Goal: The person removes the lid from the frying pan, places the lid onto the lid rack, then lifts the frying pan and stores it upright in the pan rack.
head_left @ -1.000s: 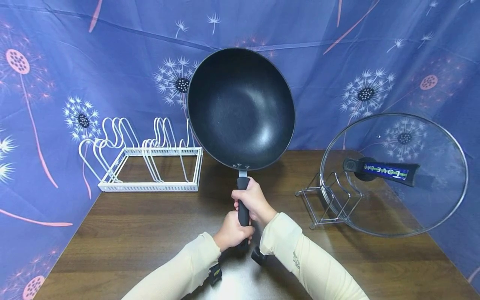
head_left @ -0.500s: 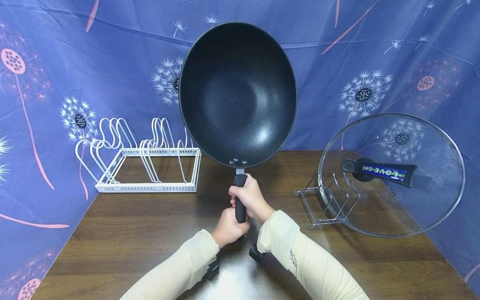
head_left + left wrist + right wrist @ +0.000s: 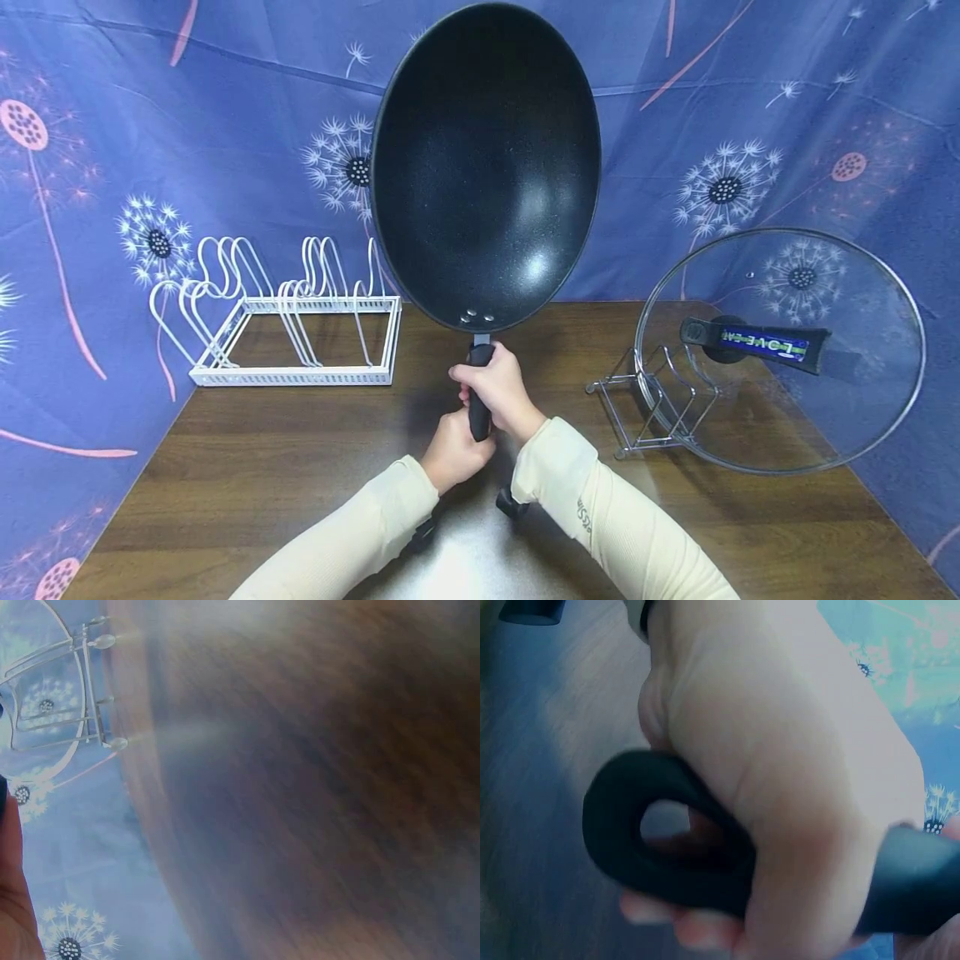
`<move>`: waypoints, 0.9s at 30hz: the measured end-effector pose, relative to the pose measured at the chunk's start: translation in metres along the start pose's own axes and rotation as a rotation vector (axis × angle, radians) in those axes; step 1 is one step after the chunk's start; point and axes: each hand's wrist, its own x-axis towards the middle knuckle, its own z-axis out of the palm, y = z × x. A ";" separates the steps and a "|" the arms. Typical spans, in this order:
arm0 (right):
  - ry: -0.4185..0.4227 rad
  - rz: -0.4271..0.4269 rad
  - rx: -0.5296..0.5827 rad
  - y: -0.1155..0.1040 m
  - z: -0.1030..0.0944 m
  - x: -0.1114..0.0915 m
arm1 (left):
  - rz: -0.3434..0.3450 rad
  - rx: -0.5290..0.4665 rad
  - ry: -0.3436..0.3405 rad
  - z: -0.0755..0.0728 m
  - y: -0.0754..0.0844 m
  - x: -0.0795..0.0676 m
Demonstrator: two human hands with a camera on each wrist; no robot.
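Wok (image 3: pixel 487 167) is rising toward twelve o'clock, left hand (image 3: pixel 454 451) and right hand (image 3: pixel 501 385) clamping its handle (image 3: pixel 480 420), apparently bearing its weight.

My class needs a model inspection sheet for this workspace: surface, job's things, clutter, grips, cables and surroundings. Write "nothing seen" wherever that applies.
Surface: brown wood-grain tabletop, bright glare patch at the near edge.
Job's things: black wok held up by its wok handle, inside facing the head camera.
Clutter: white rack at left; at right, chrome wire rack with the glass lid on edge in it.
Grips: left grip and right grip both wrapped round the wok handle, the right one nearer the wok.
Cables: nothing seen.
Surroundings: blue cloth with a dandelion print hanging behind and at both sides.
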 end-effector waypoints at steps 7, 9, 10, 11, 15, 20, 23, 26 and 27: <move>0.189 -0.135 -0.222 -0.001 0.015 -0.003 | -0.079 0.036 0.016 -0.002 0.001 -0.002; 0.240 -0.161 -0.297 0.002 0.019 -0.004 | -0.110 0.048 -0.006 -0.004 0.001 -0.004; 0.264 -0.179 -0.324 0.004 0.020 -0.003 | -0.114 0.052 -0.011 -0.005 0.001 -0.004; 0.291 -0.191 -0.342 0.006 0.021 -0.003 | -0.110 0.061 -0.013 -0.006 0.001 -0.005; 0.344 -0.222 -0.300 0.013 0.022 -0.001 | -0.075 0.112 -0.003 -0.005 0.000 -0.007; 0.308 -0.220 -0.149 0.016 0.019 -0.001 | -0.049 0.143 -0.011 -0.005 0.001 -0.007; 0.279 -0.224 -0.114 0.013 0.018 -0.001 | -0.043 0.117 -0.010 -0.006 0.002 -0.004; 0.269 -0.244 -0.123 0.010 0.017 -0.002 | -0.047 0.044 -0.020 -0.006 0.003 -0.002; 0.271 -0.250 -0.134 0.009 0.016 -0.002 | -0.063 -0.012 -0.038 -0.006 0.004 -0.002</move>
